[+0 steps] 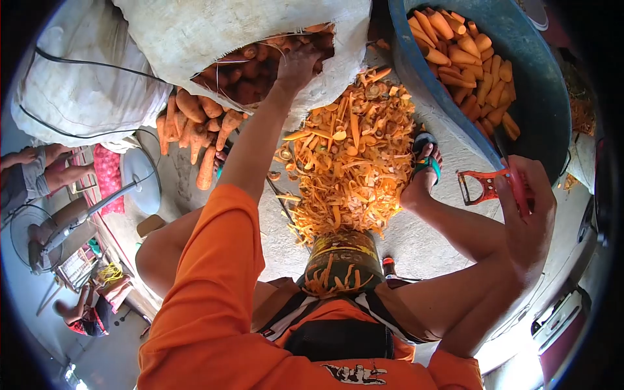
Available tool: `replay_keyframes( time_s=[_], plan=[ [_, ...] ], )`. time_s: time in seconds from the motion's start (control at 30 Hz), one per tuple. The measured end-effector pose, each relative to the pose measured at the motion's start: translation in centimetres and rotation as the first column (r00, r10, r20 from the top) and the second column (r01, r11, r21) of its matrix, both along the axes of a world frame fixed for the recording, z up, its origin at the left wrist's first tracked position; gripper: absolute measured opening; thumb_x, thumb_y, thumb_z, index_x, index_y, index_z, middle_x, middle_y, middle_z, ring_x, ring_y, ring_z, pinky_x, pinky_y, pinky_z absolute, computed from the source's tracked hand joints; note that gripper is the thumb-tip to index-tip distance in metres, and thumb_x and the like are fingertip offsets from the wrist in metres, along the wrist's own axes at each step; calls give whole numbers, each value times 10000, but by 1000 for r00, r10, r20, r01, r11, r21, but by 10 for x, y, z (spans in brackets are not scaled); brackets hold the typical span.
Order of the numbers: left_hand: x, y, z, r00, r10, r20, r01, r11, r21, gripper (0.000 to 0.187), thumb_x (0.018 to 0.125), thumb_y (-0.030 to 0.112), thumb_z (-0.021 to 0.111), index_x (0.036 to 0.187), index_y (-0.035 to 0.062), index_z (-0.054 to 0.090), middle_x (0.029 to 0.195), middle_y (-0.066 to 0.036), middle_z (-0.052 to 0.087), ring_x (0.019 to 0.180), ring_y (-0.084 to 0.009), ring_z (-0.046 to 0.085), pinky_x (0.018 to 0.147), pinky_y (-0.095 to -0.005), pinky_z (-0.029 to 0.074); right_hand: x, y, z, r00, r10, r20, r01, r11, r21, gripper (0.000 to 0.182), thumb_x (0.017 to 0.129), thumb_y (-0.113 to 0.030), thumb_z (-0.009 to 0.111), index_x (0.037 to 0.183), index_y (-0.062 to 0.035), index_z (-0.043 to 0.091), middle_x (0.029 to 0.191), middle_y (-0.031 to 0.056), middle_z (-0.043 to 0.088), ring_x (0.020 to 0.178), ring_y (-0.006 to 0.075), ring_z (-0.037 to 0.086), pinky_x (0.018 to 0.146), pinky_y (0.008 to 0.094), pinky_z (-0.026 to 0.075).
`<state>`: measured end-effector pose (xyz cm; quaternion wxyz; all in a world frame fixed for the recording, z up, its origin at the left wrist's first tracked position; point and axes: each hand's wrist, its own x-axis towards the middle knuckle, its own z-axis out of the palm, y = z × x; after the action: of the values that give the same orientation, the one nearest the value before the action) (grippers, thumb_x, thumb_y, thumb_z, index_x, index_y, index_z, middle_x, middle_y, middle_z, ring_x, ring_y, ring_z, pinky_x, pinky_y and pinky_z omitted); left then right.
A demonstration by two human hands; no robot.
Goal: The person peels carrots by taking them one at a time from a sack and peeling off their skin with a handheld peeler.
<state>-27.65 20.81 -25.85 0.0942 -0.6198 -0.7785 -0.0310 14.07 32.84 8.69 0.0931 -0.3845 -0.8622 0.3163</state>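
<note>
My left hand reaches through the torn opening of a white sack, over the unpeeled carrots inside. Its fingertips are in shadow among them, so whether they grip a carrot cannot be told. On the right, my right hand is closed around the red handle of a Y-shaped vegetable peeler, whose head points left. A blue tub beyond that hand holds peeled carrots. Between my feet lies a large heap of orange carrot peelings.
Loose unpeeled carrots lie on the floor beside the sack. A bucket-like container with peelings on it stands between my knees. Another white sack, a standing fan and other people are at the left.
</note>
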Motion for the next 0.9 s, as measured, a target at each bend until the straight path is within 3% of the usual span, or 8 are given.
replay_keyframes(
  time_s=[0.2, 0.27, 0.3, 0.33, 0.4, 0.67, 0.73, 0.9],
  plan=[
    [-9, -53, 63, 756, 499, 423, -322, 847, -423, 505, 855, 459, 793, 1185, 88, 698, 1113, -46, 740, 1093, -290, 690, 859, -441, 574, 5, 0, 5, 1000, -22, 19, 22, 1000, -15, 160, 976, -63, 671, 1123, -14, 634, 976, 79, 632, 838, 129, 603, 760, 275, 484],
    [-24, -90, 61, 344, 307, 887, -320, 927, -197, 567, 852, 524, 798, 1211, 96, 701, 1096, -43, 749, 1078, -239, 703, 848, -412, 577, 8, -2, 7, 997, 67, -32, -66, 997, 41, 175, 970, -48, 669, 1136, -7, 631, 1001, 91, 645, 874, 153, 625, 795, 279, 494],
    [-11, -103, 99, 73, 440, 895, -416, 829, -373, 617, 915, 536, 736, 1317, 80, 628, 1226, -42, 704, 1189, -214, 651, 914, -425, 553, 7, -6, 9, 996, 73, -54, -71, 997, 41, 175, 970, -48, 669, 1136, -7, 631, 1001, 91, 645, 874, 153, 625, 795, 279, 494],
    [5, -116, 130, 90, 437, 895, -431, 827, -361, 617, 915, 536, 736, 1317, 80, 628, 1226, -42, 704, 1189, -214, 651, 914, -425, 553, 6, -10, 12, 997, 67, -40, -66, 997, 27, 184, 963, -41, 673, 1139, -4, 634, 1004, 94, 646, 887, 165, 632, 811, 279, 496],
    [36, -133, 177, -424, -119, 898, -468, 878, -105, 641, 945, 496, 717, 1413, 98, 529, 1383, -56, 614, 1263, -221, 592, 986, -447, 520, 5, -15, 15, 996, 72, -45, -71, 997, 28, 193, 956, -34, 677, 1141, -2, 636, 1007, 98, 648, 901, 178, 638, 826, 279, 497],
    [148, -137, 270, -264, -189, 946, -614, 789, -14, 520, 934, 284, 778, 1360, 103, 539, 1121, -22, 657, 1048, -170, 665, 944, -409, 532, -16, -73, -12, 942, 287, -174, -271, 956, 109, 240, 950, -183, 679, 1137, -33, 681, 1044, 171, 676, 976, 382, 651, 851, 445, 501],
    [173, -152, 268, 57, -200, 978, -511, 836, 200, 442, 903, 307, 811, 1228, 72, 625, 999, 0, 686, 886, -107, 663, 800, -317, 563, -18, -89, -25, 903, 365, -226, -320, 923, 212, 242, 960, -222, 674, 1129, -50, 691, 1034, 171, 680, 969, 394, 650, 849, 452, 510],
    [225, -183, 256, 334, -1, 943, -555, 808, 197, 496, 715, 178, 821, 1139, -6, 639, 950, -83, 717, 841, -140, 687, 775, -329, 554, -21, -136, -42, 883, 410, -228, -369, 907, 203, 283, 975, -243, 667, 1152, -22, 684, 1063, 174, 686, 993, 386, 655, 876, 449, 511]
  ],
)
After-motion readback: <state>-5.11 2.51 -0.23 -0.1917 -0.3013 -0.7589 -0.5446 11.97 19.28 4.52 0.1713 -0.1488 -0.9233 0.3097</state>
